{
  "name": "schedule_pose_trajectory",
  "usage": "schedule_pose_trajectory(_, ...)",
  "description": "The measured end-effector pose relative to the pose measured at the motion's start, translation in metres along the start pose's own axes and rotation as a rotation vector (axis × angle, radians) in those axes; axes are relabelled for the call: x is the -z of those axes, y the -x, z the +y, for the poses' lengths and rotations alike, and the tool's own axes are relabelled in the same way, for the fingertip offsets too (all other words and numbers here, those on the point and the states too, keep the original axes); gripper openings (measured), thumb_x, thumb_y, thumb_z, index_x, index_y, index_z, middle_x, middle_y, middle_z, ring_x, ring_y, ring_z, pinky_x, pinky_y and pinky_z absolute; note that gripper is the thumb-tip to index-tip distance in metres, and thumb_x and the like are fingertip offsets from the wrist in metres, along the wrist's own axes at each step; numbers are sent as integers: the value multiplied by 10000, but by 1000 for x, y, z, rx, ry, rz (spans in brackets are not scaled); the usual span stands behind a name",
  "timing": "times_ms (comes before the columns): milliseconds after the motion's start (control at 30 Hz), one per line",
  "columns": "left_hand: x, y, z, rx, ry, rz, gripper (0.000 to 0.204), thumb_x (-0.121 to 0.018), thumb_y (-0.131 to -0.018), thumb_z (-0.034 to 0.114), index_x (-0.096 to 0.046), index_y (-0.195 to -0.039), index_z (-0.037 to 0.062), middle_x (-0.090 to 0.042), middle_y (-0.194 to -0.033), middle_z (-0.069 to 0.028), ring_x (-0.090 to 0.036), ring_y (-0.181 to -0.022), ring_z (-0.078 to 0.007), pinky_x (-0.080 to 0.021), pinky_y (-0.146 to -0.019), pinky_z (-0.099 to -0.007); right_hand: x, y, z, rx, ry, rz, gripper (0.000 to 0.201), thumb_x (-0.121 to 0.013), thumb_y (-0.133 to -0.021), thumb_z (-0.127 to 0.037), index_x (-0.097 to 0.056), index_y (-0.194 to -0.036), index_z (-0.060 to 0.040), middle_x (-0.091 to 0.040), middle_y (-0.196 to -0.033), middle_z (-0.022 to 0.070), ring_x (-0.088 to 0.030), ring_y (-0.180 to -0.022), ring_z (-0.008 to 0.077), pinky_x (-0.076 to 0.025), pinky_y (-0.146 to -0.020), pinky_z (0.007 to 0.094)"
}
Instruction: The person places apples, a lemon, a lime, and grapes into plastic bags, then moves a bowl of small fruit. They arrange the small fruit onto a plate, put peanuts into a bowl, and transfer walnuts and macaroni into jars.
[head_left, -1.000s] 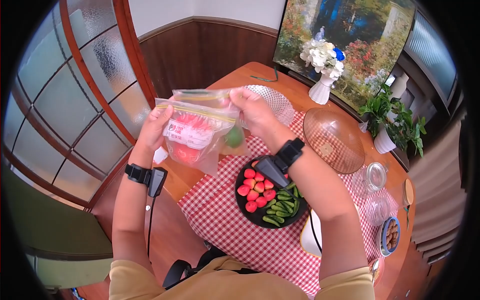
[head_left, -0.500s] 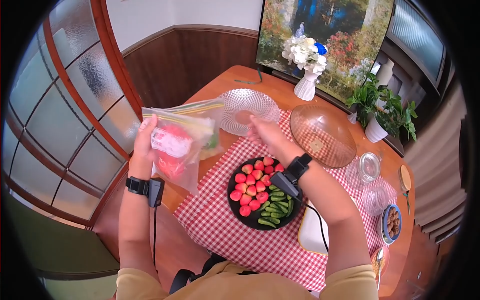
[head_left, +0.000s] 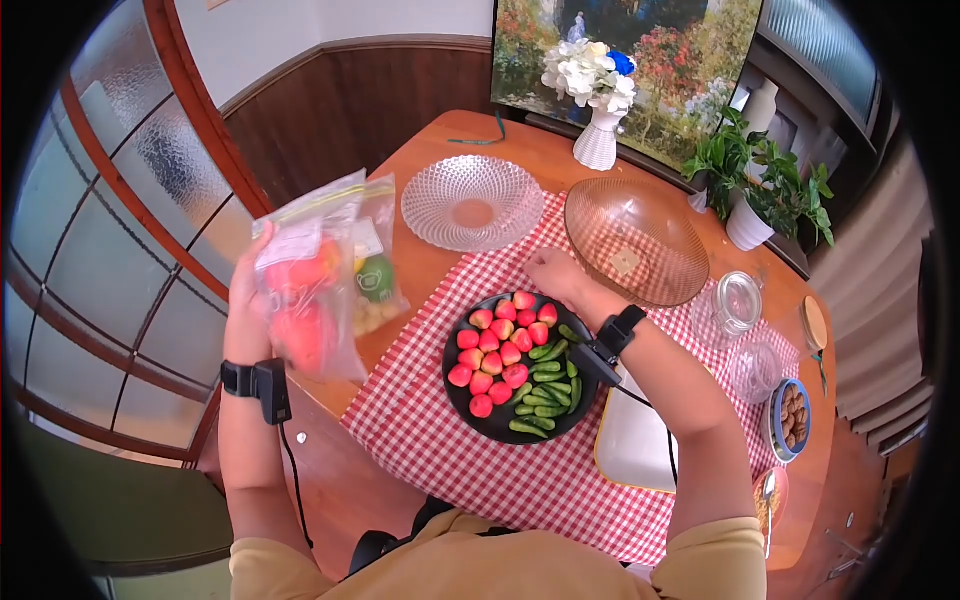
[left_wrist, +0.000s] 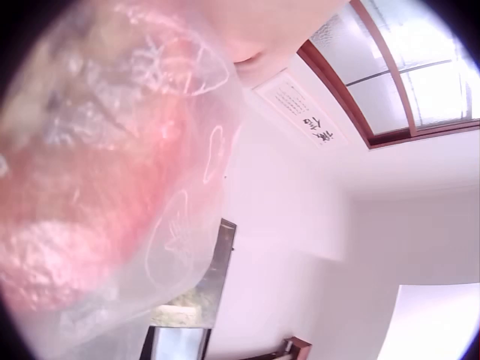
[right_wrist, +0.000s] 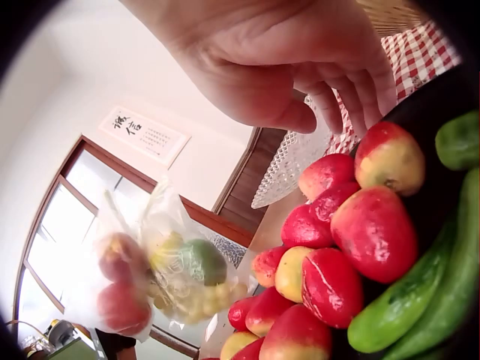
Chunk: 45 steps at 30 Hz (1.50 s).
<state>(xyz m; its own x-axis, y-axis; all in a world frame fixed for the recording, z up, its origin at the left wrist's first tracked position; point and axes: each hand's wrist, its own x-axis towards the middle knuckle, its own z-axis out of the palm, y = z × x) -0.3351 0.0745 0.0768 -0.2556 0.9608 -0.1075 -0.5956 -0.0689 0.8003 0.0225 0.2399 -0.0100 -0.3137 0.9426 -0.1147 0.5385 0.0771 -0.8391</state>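
My left hand (head_left: pixel 246 295) grips two clear zip bags by their side, raised at the left of the table. The nearer zip bag (head_left: pixel 305 325) has large red fruit inside and a white label; the other zip bag (head_left: pixel 376 290) shows a green fruit and small yellowish ones. My right hand (head_left: pixel 556 274) holds nothing, fingers loosely bent, just past the far edge of a black plate (head_left: pixel 452 393). On that plate lie small red-and-yellow apples (right_wrist: pixel 373 232) and small cucumbers (right_wrist: pixel 405 307). The left wrist view is mostly filled by the bag's plastic.
Behind the plate stand a clear glass bowl (head_left: pixel 425 215) and an amber glass bowl (head_left: pixel 680 280). To the right are a white tray (head_left: pixel 635 440), glass jars (head_left: pixel 738 300) and a bowl of walnuts (head_left: pixel 795 415). A flower vase (head_left: pixel 597 140) stands at the back.
My right hand let go of the bags and moved right and down towards the plate. My left hand now carries both bags, further left. The head view has shifted.
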Motion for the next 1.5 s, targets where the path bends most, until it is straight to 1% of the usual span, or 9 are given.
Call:
schedule_pose_trajectory(133,3,-1,-24,-24,52,48,420,-491,-973,298,-519,-1212,-47,-637,-1104,-188,-651,-956,-263,-539,-855,-404,15,1,12,82,219,-123,289,-532,-829,-200,-675,-822,51,-658,-854,260,-652,-806,365,-502,-755,421)
schedule_pose_trajectory(233,102,-72,-21,174,74,266,287,-460,-979,175,-547,-1146,-42,-641,-1087,-208,-650,-961,-316,-529,-906,-445,25,2,21,165,405,-197,320,-494,-837,-218,-678,-845,43,-644,-912,276,-631,-868,412,-498,-806,441)
schedule_pose_trajectory(367,148,-91,-30,145,13,209,273,-411,-980,126,-551,-1144,-42,-635,-1101,-216,-643,-978,-309,-519,-926,-451,24,5,45,159,425,-220,340,-460,-853,-227,-676,-884,35,-640,-943,272,-619,-911,421,-492,-838,445)
schedule_pose_trajectory(667,101,-57,-25,166,-57,268,314,-501,-965,241,-565,-1165,7,-640,-1127,-162,-633,-1001,-267,-517,-886,-359,41,40,37,119,396,-286,311,-480,-859,-225,-659,-926,20,-637,-972,263,-606,-946,414,-477,-842,439)
schedule_pose_trajectory(1000,80,-34,-53,-156,-354,323,338,-479,-976,247,-541,-1158,-31,-641,-1054,-134,-633,-928,-217,-520,-831,-322,34,36,55,16,267,-280,275,-582,-872,-236,-660,-927,22,-650,-932,238,-632,-866,363,-488,-783,403)
schedule_pose_trajectory(1067,82,-34,-53,-163,-385,332,348,-466,-983,261,-539,-1156,-32,-642,-1051,-132,-634,-915,-216,-521,-821,-318,31,34,62,73,302,-237,215,-576,-905,-196,-653,-879,3,-638,-748,91,-576,-687,159,-474,-627,320)
schedule_pose_trajectory(1200,76,-26,-44,-50,-334,391,561,-446,-959,462,-485,-1262,-8,-575,-1194,-175,-562,-1080,-251,-450,-915,-389,34,41,54,-67,127,-256,254,-582,-890,-198,-661,-951,35,-658,-880,213,-639,-809,318,-489,-746,389)
schedule_pose_trajectory(1333,64,-12,-34,39,-531,600,744,-444,-902,611,-398,-1372,36,-442,-1364,-204,-423,-1256,-313,-343,-1001,-479,33,41,58,-100,13,-263,203,-576,-903,-167,-659,-907,18,-642,-774,137,-601,-713,217,-480,-665,360)
schedule_pose_trajectory(1500,52,-1,-32,7,-631,601,723,-464,-903,579,-391,-1366,29,-406,-1396,-194,-403,-1270,-336,-343,-997,-496,33,42,61,-116,-117,-287,179,-563,-920,-155,-645,-862,-7,-600,-709,54,-527,-653,129,-454,-597,318)
